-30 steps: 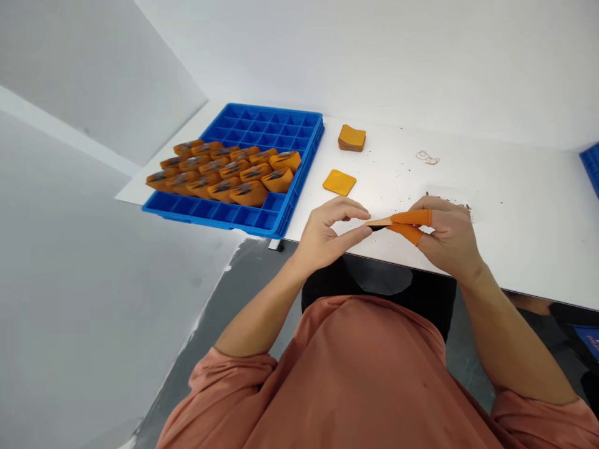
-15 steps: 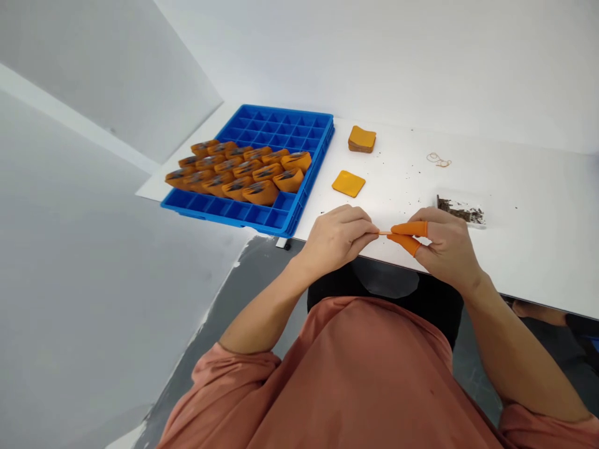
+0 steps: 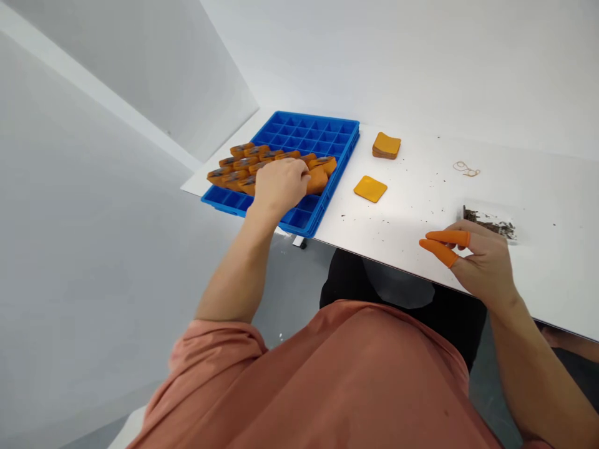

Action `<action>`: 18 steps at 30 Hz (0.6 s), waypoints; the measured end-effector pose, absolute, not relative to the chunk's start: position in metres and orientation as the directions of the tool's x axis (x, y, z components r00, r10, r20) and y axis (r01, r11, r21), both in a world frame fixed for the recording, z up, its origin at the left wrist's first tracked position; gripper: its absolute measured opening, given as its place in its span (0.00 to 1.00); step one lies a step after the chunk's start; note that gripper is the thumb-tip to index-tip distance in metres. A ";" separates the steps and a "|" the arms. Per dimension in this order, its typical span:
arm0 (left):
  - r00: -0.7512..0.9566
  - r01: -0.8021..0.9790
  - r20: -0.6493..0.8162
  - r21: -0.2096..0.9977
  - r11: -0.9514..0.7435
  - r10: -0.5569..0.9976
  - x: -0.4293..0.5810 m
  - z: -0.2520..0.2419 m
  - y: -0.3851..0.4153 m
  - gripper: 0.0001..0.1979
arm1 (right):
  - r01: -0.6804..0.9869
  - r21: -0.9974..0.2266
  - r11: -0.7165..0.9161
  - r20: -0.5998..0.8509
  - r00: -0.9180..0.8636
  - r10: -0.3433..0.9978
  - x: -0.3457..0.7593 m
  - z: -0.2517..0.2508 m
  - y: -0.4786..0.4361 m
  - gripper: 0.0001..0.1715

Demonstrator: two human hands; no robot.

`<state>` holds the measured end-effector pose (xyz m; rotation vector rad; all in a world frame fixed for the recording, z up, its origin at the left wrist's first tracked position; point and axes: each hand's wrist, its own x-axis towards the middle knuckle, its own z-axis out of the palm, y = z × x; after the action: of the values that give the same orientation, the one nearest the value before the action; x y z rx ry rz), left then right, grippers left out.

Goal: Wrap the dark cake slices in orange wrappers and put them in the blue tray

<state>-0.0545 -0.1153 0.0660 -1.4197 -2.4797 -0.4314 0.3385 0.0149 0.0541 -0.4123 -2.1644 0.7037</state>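
My left hand (image 3: 281, 184) reaches over the orange-yellow pouches (image 3: 317, 181) standing in the blue divided tray (image 3: 299, 226). Its fingers are curled down among them, and whatever they grip is hidden behind the knuckles. My right hand (image 3: 484, 259) hovers above the table's front part, with orange finger cots on thumb and index finger. Those two fingertips point left, slightly apart, with nothing visible between them. Just behind this hand stands a clear container (image 3: 496, 221) holding dark brown flakes.
A stack of orange-yellow square pieces (image 3: 387, 144) lies right of the tray, and a single flat square (image 3: 370, 188) lies nearer to me. Some thin loops (image 3: 467, 169) rest farther right. Dark crumbs dot the white table (image 3: 407, 206).
My left hand has left my right hand and moved left to the pouches in the tray. The thin orange piece between both hands is out of sight. The camera view has turned left.
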 end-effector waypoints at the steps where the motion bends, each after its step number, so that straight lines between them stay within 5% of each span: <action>1: -0.495 0.865 0.355 0.113 0.489 0.793 -0.057 0.062 -0.111 0.11 | 0.054 -0.612 0.789 0.595 -0.626 0.504 0.338 0.054 0.015 0.03; 18: -0.375 0.927 0.329 0.114 0.358 0.867 -0.069 0.040 -0.102 0.15 | 0.075 -0.640 0.765 0.572 -0.619 0.538 0.350 0.046 0.021 0.02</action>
<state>-0.0686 -0.1020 0.0400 -1.6160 -2.4062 -0.4168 0.3500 0.0206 0.0461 -0.4561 -2.1558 0.7389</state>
